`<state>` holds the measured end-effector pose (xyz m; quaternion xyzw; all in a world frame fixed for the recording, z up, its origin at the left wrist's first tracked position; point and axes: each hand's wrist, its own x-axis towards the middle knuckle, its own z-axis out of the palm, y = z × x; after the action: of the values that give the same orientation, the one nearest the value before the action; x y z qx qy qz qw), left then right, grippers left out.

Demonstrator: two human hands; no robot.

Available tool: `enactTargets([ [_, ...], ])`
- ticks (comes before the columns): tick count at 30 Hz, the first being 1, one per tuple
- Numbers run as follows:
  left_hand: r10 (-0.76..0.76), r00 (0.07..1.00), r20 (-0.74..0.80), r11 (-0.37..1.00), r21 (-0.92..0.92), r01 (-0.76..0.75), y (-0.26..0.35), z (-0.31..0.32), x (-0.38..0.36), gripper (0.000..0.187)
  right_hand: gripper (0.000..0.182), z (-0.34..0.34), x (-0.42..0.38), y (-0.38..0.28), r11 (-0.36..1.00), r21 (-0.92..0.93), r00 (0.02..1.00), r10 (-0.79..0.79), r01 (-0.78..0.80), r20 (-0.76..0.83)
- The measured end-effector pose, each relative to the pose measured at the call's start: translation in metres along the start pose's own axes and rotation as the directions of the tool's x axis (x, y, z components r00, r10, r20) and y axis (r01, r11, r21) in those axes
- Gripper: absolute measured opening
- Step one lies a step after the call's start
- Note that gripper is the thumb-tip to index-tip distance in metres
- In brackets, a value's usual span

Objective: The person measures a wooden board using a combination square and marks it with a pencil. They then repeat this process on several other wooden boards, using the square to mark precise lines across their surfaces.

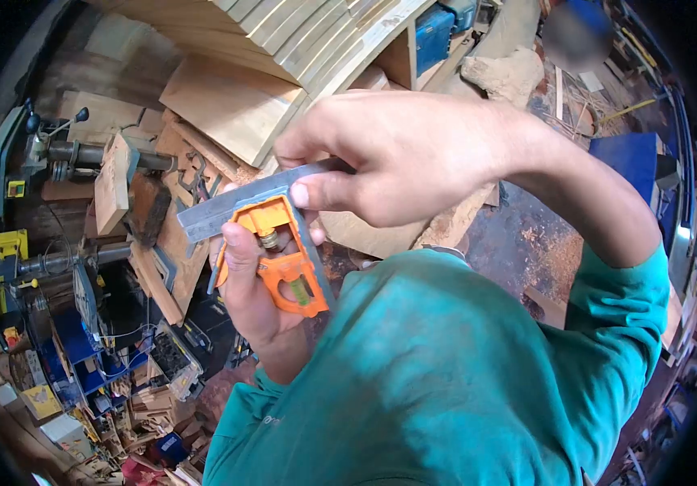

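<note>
One orange square [287,266] sits gripped in the left hand [253,300], right hand [401,154] seemingly pinching its blade [227,207].

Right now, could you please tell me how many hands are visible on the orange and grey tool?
2: the right hand is at the grey blade, near the corner, and the left hand is at the orange body. Some fingers are partly hidden.

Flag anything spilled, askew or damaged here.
Sawdust lies strewn on the floor at the picture's right, and wood scraps sit jumbled lower left: untidy, though perhaps ordinary workshop mess. No damage is evident on the orange-framed square.
</note>
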<state>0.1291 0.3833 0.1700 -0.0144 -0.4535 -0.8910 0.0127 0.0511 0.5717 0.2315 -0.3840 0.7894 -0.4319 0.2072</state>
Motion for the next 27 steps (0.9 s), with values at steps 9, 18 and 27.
enactTargets([
  [9,-0.053,0.995,0.079,0.999,0.003,0.053,0.005,-0.008,0.000,0.046,0.022,0.007,0.001,0.002,1.000,0.019,1.000,0.022,-0.022,0.011],
  [18,-0.164,0.985,0.062,0.986,-0.024,0.166,0.009,-0.006,-0.002,0.042,0.041,-0.018,0.002,-0.002,0.758,0.514,0.907,0.251,-0.401,0.338],
  [27,-0.032,0.997,-0.074,0.997,0.072,0.037,0.007,-0.002,-0.001,0.045,0.038,0.001,0.012,0.009,0.941,0.271,0.962,0.137,-0.201,0.236],
])
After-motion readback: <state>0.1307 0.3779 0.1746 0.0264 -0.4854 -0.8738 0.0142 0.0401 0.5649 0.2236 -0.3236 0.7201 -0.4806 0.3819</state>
